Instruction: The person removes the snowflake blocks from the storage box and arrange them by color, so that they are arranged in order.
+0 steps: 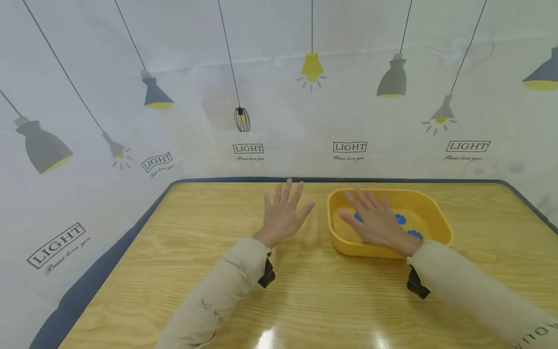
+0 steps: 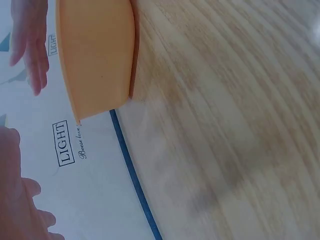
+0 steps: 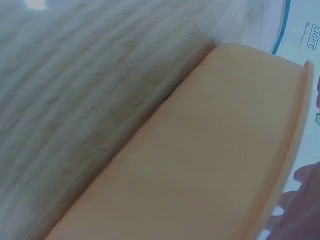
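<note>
My left hand (image 1: pixel 282 213) is held over the wooden table with its fingers straight and spread, to the left of a yellow plastic basin (image 1: pixel 348 248). Over the basin, my right hand (image 1: pixel 377 220) is spread out too, palm down, and it holds nothing. Inside the basin lie several small blue flower-shaped pieces (image 1: pixel 415 235), partly hidden by the right hand. A bit of green shows beneath that hand. In the left wrist view the basin's outer wall (image 2: pixel 97 55) stands beside the hands, and the right wrist view shows its wall (image 3: pixel 200 150) close up.
The wooden table (image 1: pixel 174 271) ends at a dark edge strip (image 1: pixel 244 180) at the back. Behind it hangs a pale wall covering (image 1: pixel 287 106) printed with lamps and the word LIGHT. A black wrist strap (image 1: pixel 267 274) pokes from the left sleeve.
</note>
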### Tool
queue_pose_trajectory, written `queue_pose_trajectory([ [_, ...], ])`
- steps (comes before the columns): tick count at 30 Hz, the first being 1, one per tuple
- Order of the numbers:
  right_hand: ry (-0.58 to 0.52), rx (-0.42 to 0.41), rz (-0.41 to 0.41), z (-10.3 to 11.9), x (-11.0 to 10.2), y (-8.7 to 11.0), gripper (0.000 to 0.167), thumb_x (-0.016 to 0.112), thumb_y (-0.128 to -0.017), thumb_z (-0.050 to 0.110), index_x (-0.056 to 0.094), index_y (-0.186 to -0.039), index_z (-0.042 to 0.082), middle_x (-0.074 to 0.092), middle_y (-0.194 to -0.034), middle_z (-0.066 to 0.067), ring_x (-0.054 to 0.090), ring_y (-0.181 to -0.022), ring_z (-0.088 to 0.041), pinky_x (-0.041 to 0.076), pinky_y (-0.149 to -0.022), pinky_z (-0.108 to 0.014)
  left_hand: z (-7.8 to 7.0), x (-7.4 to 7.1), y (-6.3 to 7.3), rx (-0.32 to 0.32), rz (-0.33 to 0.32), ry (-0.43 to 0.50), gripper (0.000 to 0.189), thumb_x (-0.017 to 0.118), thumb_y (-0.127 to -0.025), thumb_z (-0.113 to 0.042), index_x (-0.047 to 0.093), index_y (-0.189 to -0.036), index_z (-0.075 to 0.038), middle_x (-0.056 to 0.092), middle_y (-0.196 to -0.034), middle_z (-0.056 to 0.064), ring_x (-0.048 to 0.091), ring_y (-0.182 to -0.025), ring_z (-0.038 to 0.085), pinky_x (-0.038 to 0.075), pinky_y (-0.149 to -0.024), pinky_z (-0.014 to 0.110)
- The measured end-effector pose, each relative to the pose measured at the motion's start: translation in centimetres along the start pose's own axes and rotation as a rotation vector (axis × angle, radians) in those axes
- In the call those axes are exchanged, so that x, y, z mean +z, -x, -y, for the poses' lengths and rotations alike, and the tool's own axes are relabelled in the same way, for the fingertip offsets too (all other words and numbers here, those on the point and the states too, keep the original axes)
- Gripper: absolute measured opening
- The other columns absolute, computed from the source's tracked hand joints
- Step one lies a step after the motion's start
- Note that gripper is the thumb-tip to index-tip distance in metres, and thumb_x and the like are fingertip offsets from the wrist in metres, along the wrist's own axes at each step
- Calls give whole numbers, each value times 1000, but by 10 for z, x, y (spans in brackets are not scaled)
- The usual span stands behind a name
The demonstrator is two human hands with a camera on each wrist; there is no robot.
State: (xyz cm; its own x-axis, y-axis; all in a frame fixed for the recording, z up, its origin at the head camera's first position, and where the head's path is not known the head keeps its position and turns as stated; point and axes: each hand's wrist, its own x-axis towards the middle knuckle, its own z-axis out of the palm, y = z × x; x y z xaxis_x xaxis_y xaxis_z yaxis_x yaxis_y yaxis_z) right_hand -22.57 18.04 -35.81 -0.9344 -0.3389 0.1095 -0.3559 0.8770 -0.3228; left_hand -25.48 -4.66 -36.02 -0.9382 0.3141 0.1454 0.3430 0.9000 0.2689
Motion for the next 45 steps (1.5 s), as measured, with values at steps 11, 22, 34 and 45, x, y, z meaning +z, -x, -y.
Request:
queue_pose_trajectory([
  [11,5,-91,-81,-27,-18,23,69,46,-89,45,24,-140,4,19,-141,-24,17,-126,-45,8,-96,-68,-7,7,2,94,-72,32,65,35,-89,-55,23,-142,-19,9,-147,7,6,-134,25,7,-105,56],
  [22,-106,-167,-70,-59,-33,30,59,60,-85,21,36,-130,-8,27,-132,-33,26,-118,-49,26,-93,-63,-28,15,-11,135,-101,34,58,47,-88,-47,35,-137,-17,23,-144,7,20,-131,23,22,-105,46],
  [34,-151,-163,2,-81,-36,27,42,56,-88,16,47,-118,-12,49,-115,-29,52,-96,-40,46,-80,-49,-45,26,-25,46,-31,155,52,55,-87,-38,41,-134,-22,42,-129,7,43,-114,21,47,-86,35],
  [45,-194,-68,86,-77,-36,9,40,51,-91,22,53,-115,-10,60,-102,-20,57,-90,-32,50,-74,-44,-40,35,-39,-20,-13,308,44,58,-86,-31,50,-126,-14,51,-111,8,54,-95,17,50,-75,26],
])
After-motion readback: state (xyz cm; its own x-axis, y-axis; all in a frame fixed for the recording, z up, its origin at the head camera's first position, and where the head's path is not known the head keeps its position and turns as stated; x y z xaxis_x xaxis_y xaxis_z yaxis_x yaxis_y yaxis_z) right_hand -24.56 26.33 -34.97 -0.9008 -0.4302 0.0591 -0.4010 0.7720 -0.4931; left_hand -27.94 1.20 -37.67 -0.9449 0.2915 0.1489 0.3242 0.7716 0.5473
